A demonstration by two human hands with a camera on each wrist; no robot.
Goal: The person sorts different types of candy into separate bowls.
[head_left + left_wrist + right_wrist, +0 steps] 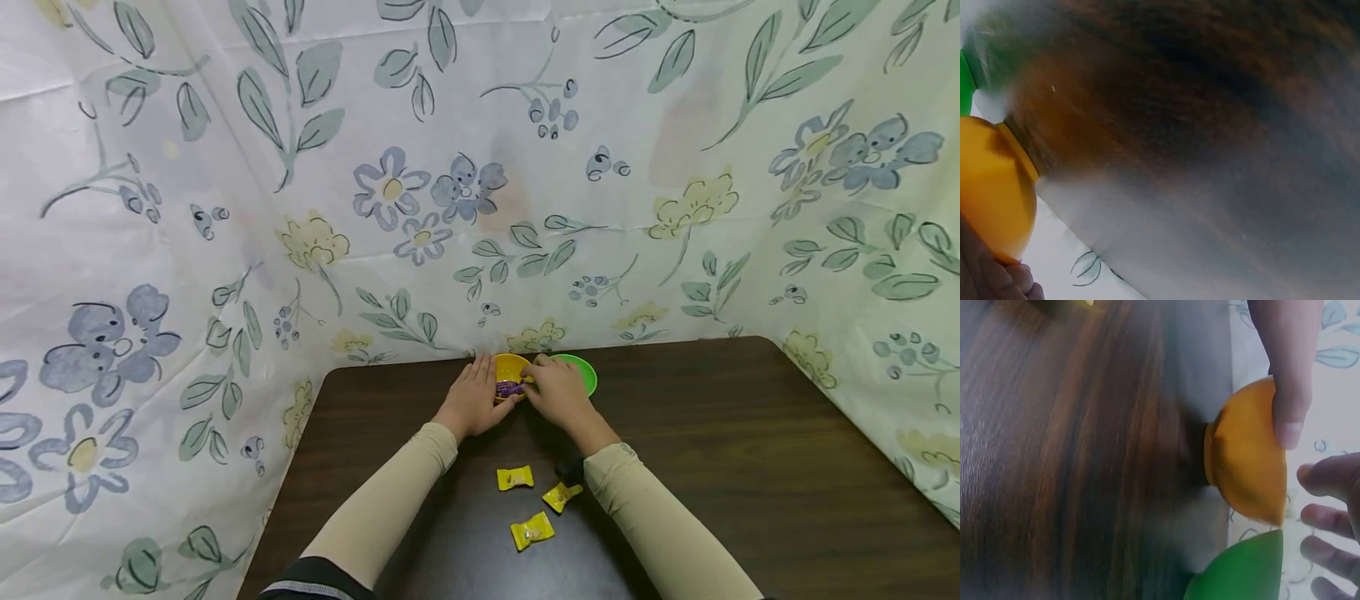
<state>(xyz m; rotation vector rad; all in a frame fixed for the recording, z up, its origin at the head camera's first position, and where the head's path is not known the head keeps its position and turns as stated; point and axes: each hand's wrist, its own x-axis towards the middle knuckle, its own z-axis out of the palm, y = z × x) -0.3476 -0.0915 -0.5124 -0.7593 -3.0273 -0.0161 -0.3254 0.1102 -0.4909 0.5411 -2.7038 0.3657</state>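
Note:
A yellow-orange bowl (510,363) stands near the table's far edge, with purple-wrapped candies (508,388) inside. My left hand (474,398) holds this bowl from the left, its thumb against the near wall in the right wrist view. Over the bowl's right rim reaches my right hand (557,390), its fingers spread apart in the right wrist view with nothing visible between them. Close beside the yellow bowl is a green bowl (589,377), partly hidden behind the right hand. Yellow-wrapped candies (515,478) lie on the table between the forearms.
The dark wood-grain table (697,433) extends to both sides of the arms. A white cloth (517,275) with leaf and flower prints hangs along its back and sides. A dark band (570,472) is at the right wrist, near one yellow candy.

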